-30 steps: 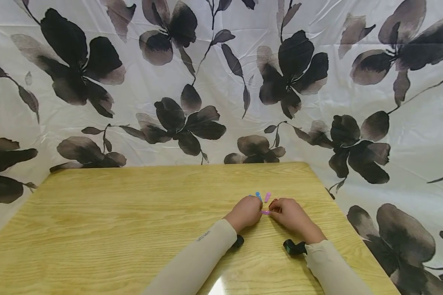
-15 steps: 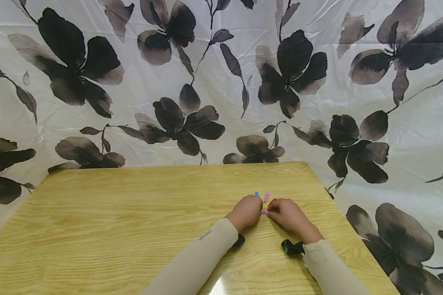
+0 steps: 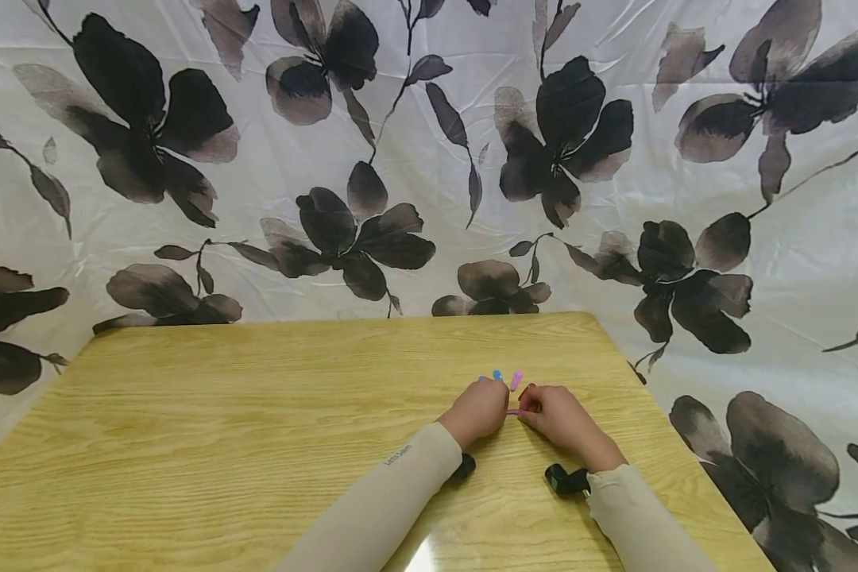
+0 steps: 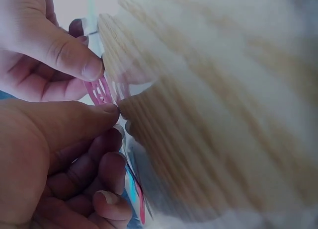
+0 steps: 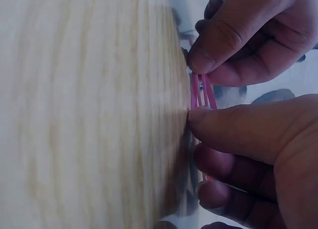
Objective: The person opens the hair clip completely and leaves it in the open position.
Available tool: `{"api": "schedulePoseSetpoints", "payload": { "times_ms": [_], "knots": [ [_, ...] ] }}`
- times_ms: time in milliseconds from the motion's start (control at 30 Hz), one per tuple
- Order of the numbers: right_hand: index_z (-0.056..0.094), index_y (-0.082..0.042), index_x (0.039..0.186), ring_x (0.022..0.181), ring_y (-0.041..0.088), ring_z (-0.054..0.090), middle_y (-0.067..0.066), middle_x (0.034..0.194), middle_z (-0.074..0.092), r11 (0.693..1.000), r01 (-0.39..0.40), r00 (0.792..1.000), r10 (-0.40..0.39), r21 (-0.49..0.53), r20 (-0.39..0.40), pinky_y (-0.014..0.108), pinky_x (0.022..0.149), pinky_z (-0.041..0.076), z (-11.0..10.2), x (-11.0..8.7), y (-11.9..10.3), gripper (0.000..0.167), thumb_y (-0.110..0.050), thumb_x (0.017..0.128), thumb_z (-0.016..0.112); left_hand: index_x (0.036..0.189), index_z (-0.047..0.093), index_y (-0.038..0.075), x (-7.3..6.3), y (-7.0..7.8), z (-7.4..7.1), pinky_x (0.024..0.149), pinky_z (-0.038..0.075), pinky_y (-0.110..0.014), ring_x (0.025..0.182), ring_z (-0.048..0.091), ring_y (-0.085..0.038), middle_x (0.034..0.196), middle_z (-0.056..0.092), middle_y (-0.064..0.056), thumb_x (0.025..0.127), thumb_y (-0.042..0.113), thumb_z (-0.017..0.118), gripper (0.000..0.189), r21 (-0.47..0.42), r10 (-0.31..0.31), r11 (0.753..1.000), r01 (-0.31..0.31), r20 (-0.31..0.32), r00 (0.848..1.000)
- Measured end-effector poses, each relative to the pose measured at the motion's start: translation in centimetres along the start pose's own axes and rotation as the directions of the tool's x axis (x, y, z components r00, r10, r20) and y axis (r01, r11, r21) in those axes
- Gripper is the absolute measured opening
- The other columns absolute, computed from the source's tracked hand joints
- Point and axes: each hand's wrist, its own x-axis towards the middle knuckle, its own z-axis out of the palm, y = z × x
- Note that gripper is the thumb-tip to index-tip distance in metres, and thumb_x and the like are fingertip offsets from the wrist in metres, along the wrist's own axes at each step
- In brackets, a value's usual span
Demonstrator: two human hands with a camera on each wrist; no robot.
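A pink snap hair clip [image 4: 101, 91] spans the gap between my two hands, just above the table. My left hand [image 3: 477, 409] pinches one end between thumb and fingers. The other end is pinched by my right hand [image 3: 561, 417]. In the right wrist view the clip's narrow strips [image 5: 201, 92] show between the two thumbs; its ends are hidden by the fingertips. Beyond the left hand lie blue hair clips [image 3: 497, 375], partly covered by it. A lighter pink clip [image 3: 517, 380] lies between the hands, farther back. Close to the right fingers is a red clip [image 3: 525, 392], partly hidden.
The wood-grain table [image 3: 257, 429] stretches far to the left of the hands. Its right edge runs a short way beyond the right hand. A white cloth with dark flowers [image 3: 415, 159] hangs behind the table. Black wrist cameras [image 3: 566, 480] sit under the forearms.
Both hands stay almost in place and keep hold of the pink clip. It looks thinner in the head view now. The blue clips show a little differently past the left hand.
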Motion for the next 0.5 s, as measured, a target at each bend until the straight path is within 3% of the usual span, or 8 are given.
{"api": "schedulePoseSetpoints", "payload": {
  "times_ms": [100, 167, 267, 367, 500],
  "knots": [
    [0.066, -0.014, 0.079, 0.063, 0.007, 0.049, -0.006, 0.069, 0.058, 1.000, -0.024, 1.000, 0.024, 0.001, 0.010, 0.025, 0.062, 0.042, 0.08, -0.11, -0.05, 0.010, -0.014, 0.086, 0.072, 0.072, 0.064, 0.010, 0.00, 0.07, 0.00, 0.099, 0.049, -0.040, 0.123, 0.056, -0.035, 0.130, 0.062, -0.014, 0.097, 0.009, 0.054, 0.026, -0.019, -0.019, 1.000, 0.020, 0.016, 1.000],
    [0.066, -0.014, 0.078, 0.063, 0.008, 0.049, -0.005, 0.070, 0.059, 1.000, -0.028, 1.000, 0.028, -0.004, 0.012, 0.026, 0.062, 0.043, 0.08, -0.15, -0.07, 0.010, -0.014, 0.087, 0.071, 0.073, 0.063, 0.010, -0.06, 0.09, -0.05, 0.101, 0.047, -0.041, 0.127, 0.053, -0.036, 0.133, 0.060, -0.014, 0.096, 0.009, 0.055, 0.025, -0.039, -0.027, 0.999, 0.028, 0.022, 0.999],
    [0.066, -0.014, 0.079, 0.065, 0.008, 0.050, -0.005, 0.071, 0.060, 0.999, -0.037, 0.999, 0.037, -0.002, 0.013, 0.026, 0.064, 0.043, 0.10, -0.17, -0.09, 0.010, -0.015, 0.088, 0.071, 0.075, 0.064, 0.010, -0.22, -0.01, -0.08, 0.097, 0.050, -0.038, 0.122, 0.057, -0.034, 0.114, 0.070, -0.009, 0.095, 0.011, 0.058, 0.020, -0.061, -0.021, 0.998, 0.021, 0.013, 1.000],
    [0.067, -0.013, 0.080, 0.067, 0.008, 0.051, -0.005, 0.073, 0.061, 0.999, -0.033, 0.999, 0.033, 0.008, 0.011, 0.027, 0.066, 0.044, 0.11, -0.21, -0.05, 0.009, -0.015, 0.088, 0.070, 0.078, 0.066, 0.010, -0.39, -0.22, -0.10, 0.098, 0.049, -0.036, 0.107, 0.066, -0.026, 0.088, 0.072, -0.002, 0.093, 0.011, 0.061, 0.016, -0.086, -0.003, 0.996, 0.003, 0.000, 1.000],
    [0.068, -0.014, 0.082, 0.070, 0.009, 0.052, -0.005, 0.076, 0.063, 0.998, -0.035, 0.999, 0.035, 0.044, 0.005, 0.028, 0.069, 0.045, 0.17, -0.29, 0.06, 0.008, -0.015, 0.089, 0.069, 0.078, 0.068, 0.010, -0.50, -0.57, -0.16, 0.099, 0.048, -0.032, 0.085, 0.068, -0.016, 0.077, 0.069, 0.003, 0.092, 0.010, 0.060, 0.016, -0.116, 0.015, 0.993, -0.018, -0.019, 1.000]
  ]
}}
